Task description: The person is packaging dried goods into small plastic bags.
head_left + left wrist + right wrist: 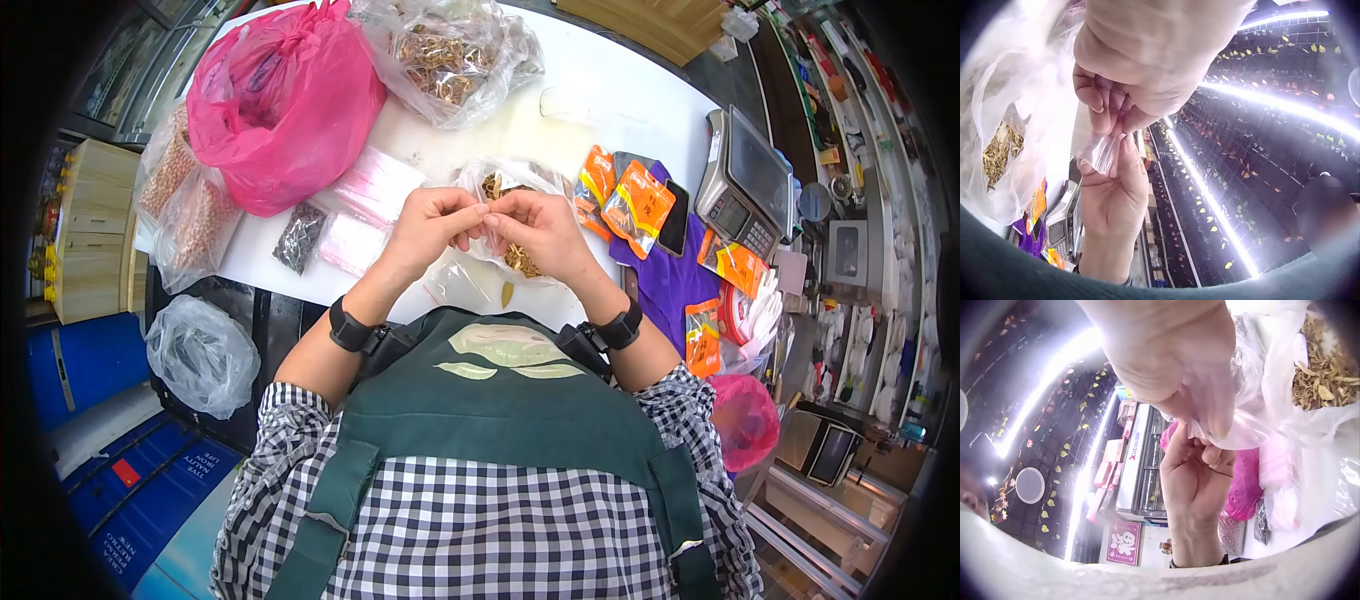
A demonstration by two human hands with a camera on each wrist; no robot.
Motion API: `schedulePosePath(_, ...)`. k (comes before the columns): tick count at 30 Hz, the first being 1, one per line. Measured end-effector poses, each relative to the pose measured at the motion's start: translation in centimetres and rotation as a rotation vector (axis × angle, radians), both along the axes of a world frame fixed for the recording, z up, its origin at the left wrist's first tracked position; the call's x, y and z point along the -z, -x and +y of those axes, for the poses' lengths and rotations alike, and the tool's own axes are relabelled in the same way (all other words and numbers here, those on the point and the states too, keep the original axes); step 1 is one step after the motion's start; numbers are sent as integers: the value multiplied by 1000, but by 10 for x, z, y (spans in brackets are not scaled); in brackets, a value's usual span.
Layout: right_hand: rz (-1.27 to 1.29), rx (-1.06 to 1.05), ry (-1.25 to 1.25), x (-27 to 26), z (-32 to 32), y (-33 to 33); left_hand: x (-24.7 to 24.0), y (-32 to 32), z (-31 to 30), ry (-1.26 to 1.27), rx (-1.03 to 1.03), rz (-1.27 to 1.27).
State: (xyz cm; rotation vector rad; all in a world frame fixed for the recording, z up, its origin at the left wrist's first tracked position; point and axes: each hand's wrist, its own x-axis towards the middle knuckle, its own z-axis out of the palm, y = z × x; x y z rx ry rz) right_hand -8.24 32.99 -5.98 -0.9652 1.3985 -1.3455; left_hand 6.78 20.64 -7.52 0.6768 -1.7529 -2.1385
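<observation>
Fingertip to fingertip over the front of the table, my left hand [425,228] and right hand [545,232] pinch a small clear plastic bag [1101,154]. Its thin film shows between the fingers in the left wrist view; in the head view the hands hide most of it. Behind and below the hands sits an open clear bag of dried brown slices [1322,384]. A flat clear plastic bag [452,280] lies near the table's front edge, with a single dried piece [507,293] to its right.
At the left are a pink bag [275,110], bags of pinkish beans [200,215], a dark-filled packet [299,238] and packs of small bags [375,185]. Another bag of dried slices [440,60] stands behind. Orange packets [640,208], a phone [675,218] and a scale [745,185] are right.
</observation>
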Motion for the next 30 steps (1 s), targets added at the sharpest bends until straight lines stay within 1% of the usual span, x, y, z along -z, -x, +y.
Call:
schedulePosePath(3, 17, -37, -6, 2, 1, 3, 1, -1, 0, -52, 5, 27)
schedulePosePath(6, -53, -33, -63, 4, 1, 0, 7, -2, 2, -23, -4, 51)
schedulePosePath(7, 119, 21, -102, -1, 1, -4, 8, -2, 3, -23, -2, 51)
schedulePosePath(8, 292, 75, -141, -3, 1, -7, 9, -2, 4, 130, -34, 21)
schedulePosePath(9, 291, 75, -141, 0, 0, -5, 9, -2, 5, 284, -66, -10)
schedulePosePath(10, 546, 191, -8, 6, -2, -3, 8, -3, 6, 285, -66, -11)
schedulePosePath(11, 799, 306, 128, 9, -3, 0, 7, -3, 6, 471, -146, -17)
schedulePosePath(12, 799, 306, 128, 7, -2, 3, 6, -3, 7, 657, -226, -23)
schedulePosePath(13, 777, 355, 30, 3, 0, 8, 5, -5, 5, 658, -226, -23)
schedulePosePath(14, 754, 403, -68, 0, 1, 10, 4, -7, 3, 828, -231, -63)
schedulePosePath(15, 754, 402, -67, 1, 1, 9, 0, -7, 1, 999, -234, -104)
schedulePosePath(16, 765, 365, -32, 1, 1, 5, -4, -3, 4, 998, -234, -105)
schedulePosePath(18, 778, 328, 4, 1, 1, 1, -13, 10, 11, 956, -411, 111)
schedulePosePath(19, 775, 301, 17, 0, 1, 0, -12, 10, 11, 956, -411, 110)
schedulePosePath(21, 770, 273, 30, -1, 1, 0, -11, 10, 10, 984, -201, 175)
schedulePosePath(22, 818, 299, 20, -1, 1, 3, -11, 9, 6, 984, -201, 174)
schedulePosePath(24, 867, 325, 7, -2, 3, 8, -13, 2, -5, 1156, 106, 189)
schedulePosePath(25, 851, 306, -26, -3, 4, 9, -15, 0, -6, 1153, 106, 188)
schedulePosePath(27, 835, 286, -58, -1, 5, 11, -19, -2, -8, 1171, 222, 128)
schedulePosePath(29, 778, 168, -29, 9, 5, 13, -16, -5, -12, 1154, 188, 76)
schedulePosePath(30, 777, 166, -29, 18, 4, 17, -14, -7, -14, 1135, 157, 26)
